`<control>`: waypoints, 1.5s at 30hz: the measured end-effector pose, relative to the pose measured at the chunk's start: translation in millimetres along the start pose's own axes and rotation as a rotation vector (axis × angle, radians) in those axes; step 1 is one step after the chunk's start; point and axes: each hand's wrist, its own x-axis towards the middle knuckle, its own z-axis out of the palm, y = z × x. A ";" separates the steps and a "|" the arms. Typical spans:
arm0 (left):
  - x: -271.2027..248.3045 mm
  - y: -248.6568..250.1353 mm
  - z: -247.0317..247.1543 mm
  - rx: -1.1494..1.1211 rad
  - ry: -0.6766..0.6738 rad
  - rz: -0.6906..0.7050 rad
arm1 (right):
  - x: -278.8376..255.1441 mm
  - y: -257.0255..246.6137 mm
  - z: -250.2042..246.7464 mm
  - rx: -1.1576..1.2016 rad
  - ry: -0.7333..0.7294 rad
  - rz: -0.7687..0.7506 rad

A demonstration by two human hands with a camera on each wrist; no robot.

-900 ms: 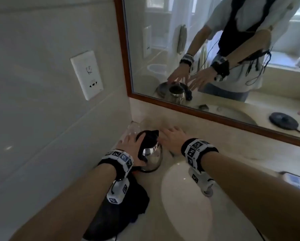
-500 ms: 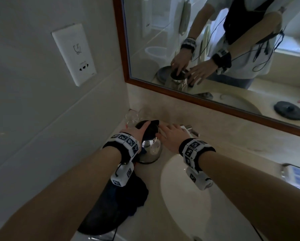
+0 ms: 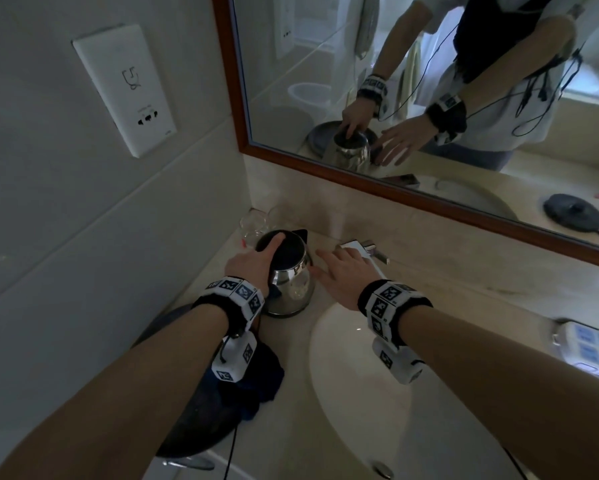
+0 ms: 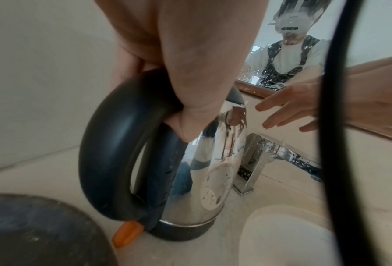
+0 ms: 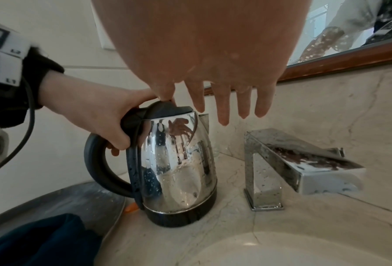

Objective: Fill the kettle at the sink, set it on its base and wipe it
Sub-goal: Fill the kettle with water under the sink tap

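Pale marble makes the table [image 3: 326, 403] on which the kettle [image 5: 179, 162] stands just left of the square chrome tap [image 5: 281, 162], at the rim of the white oval sink [image 3: 353, 393]. The left hand [image 5: 103, 115] curls around the kettle's smooth black loop handle with the thumb on the lid, while the right hand [image 5: 213, 63] hovers beside the lid with straight spread fingers, holding nothing. The filling step seems only to begin: next the lid probably must open and the shiny, droplet-covered steel body go under the tap.

Left hand [image 4: 190, 86] around black handle [image 4: 113, 153] of steel kettle [image 4: 208, 180].
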 end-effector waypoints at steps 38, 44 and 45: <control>-89.8 106.7 63.9 -0.777 -0.011 0.281 | 41.9 128.2 -12.8 0.114 -0.050 0.387; -75.9 128.0 97.8 -0.771 -0.014 0.267 | 64.5 136.3 8.5 0.029 -0.108 0.266; -72.8 130.5 102.1 -0.778 -0.005 0.256 | 67.2 137.2 12.0 0.027 -0.096 0.246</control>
